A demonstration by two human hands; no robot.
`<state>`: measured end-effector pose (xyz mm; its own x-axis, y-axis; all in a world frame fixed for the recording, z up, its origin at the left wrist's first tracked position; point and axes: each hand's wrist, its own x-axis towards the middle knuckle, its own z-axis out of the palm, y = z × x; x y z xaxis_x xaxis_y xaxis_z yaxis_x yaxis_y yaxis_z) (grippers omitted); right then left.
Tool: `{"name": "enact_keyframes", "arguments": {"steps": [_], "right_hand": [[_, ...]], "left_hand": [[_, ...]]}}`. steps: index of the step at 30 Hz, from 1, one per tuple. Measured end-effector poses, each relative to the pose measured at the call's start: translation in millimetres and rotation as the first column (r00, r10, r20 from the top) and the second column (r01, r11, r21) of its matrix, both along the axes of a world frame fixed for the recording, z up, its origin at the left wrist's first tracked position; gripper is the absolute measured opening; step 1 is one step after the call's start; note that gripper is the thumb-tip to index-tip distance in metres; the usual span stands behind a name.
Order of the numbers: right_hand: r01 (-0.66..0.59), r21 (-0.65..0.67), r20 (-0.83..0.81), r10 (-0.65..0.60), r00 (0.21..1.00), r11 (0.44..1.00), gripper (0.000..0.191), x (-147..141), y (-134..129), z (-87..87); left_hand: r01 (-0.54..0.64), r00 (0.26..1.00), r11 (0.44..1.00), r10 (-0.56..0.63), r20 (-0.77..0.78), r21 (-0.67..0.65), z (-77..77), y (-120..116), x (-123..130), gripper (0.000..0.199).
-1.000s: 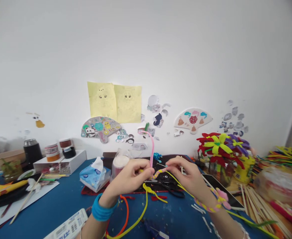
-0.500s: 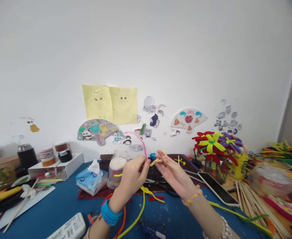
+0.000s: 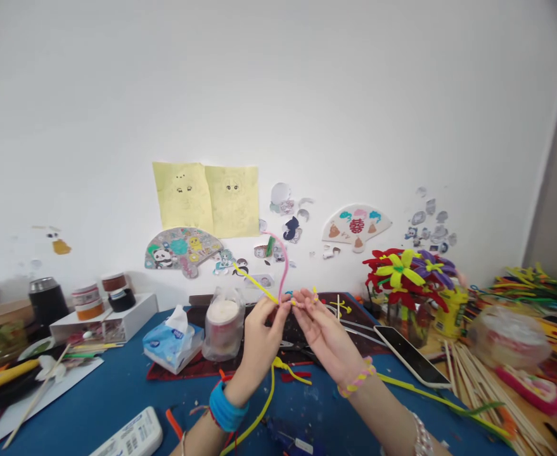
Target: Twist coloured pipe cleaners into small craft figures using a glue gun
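My left hand (image 3: 262,334), with a blue band at its wrist, pinches a pink pipe cleaner (image 3: 286,258) and a yellow pipe cleaner (image 3: 255,282). Both loose ends rise from the pinch, the pink one curving upward and the yellow one slanting up to the left. The pink and yellow strands run twisted together towards my right hand (image 3: 329,342), whose fingertips close on the twist beside the left fingers. A yellow tip sticks up past the right fingers. Around my right wrist sits a pink-and-yellow twisted bracelet (image 3: 356,377).
Scissors lie on a dark red mat behind my hands. A tissue pack (image 3: 171,345) and a wrapped jar (image 3: 223,323) stand left. To the right are a phone (image 3: 412,356), wooden sticks (image 3: 492,392) and pipe-cleaner flowers (image 3: 402,271). A long yellow pipe cleaner (image 3: 263,408) lies in front.
My hands have come closer together, and the right fingers have closed in on the twist. The yellow end now points up left above my left hand, and the pink end stands more upright.
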<state>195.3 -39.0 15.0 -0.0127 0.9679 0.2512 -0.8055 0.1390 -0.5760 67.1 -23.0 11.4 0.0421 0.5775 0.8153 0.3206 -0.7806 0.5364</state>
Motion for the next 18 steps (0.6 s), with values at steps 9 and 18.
{"name": "enact_keyframes", "arguments": {"steps": [9,18], "right_hand": [[-0.036,0.115,0.215,0.011,0.977,0.993,0.029,-2,4,-2.6],[-0.080,0.302,0.727,-0.175,0.664,0.950,0.025,9,-2,5.7]], "left_hand": [[0.510,0.780,0.823,-0.319,0.538,-0.251,-5.5,11,4,0.030],[0.572,0.766,0.751,-0.345,0.542,-0.329,-1.1,16,-3,0.029]]}}
